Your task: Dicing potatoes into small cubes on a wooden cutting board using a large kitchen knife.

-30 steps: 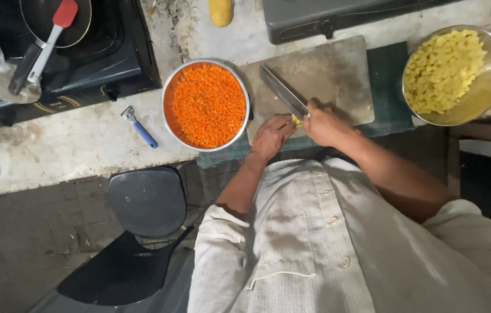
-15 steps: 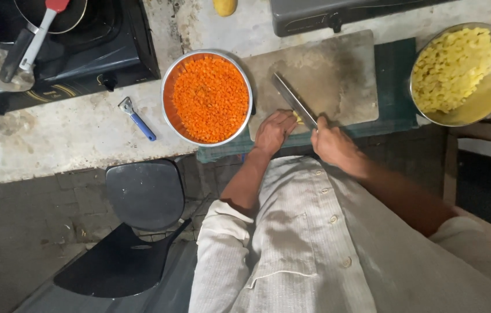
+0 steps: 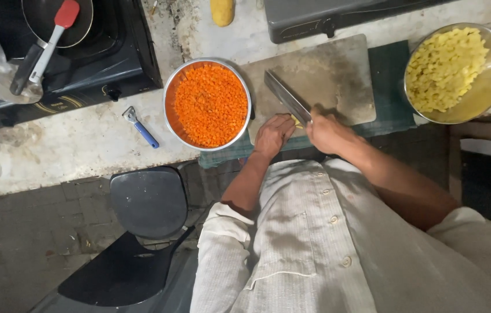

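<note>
On the cutting board at the table edge, right hand grips a big knife, fingers clenched round the handle, blade angled up-left. Left hand has fingers curled, pinning a small yellow piece against the board just beside the blade. Bowl of diced carrot sits left, touching the board; bowl of yellow cubes far right.

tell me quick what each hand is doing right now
Left hand: pressed on a small yellow piece on the cutting board.
Right hand: closed around the knife handle.
</note>
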